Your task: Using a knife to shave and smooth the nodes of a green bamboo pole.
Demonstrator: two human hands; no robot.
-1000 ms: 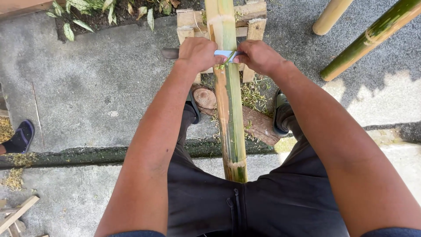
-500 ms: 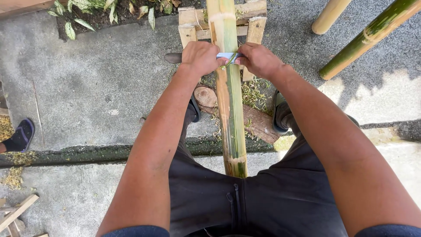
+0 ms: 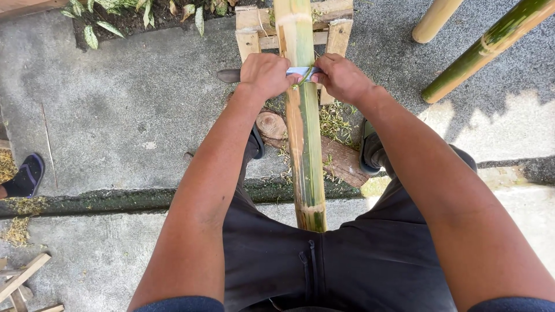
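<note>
A long bamboo pole (image 3: 305, 144), partly scraped from green to pale yellow, runs from my lap up onto a small wooden stand (image 3: 248, 34). Across it lies a knife blade (image 3: 302, 71) with a dark handle end sticking out at the left. My left hand (image 3: 266, 75) grips the handle side. My right hand (image 3: 341, 78) grips the blade's other end. Both hands press the blade against the pole's skin, where a thin green shaving curls up.
A log piece (image 3: 341, 159) lies under the pole amid bamboo shavings. Two more bamboo poles (image 3: 491, 43) lean at the upper right. Another person's dark shoe (image 3: 26, 176) is at the left edge. Wood scraps (image 3: 20, 283) lie at bottom left. Leafy plants line the top.
Both hands with the blade have slid a little toward me down the pole, then sit near the stand again; the view has shifted slightly.
</note>
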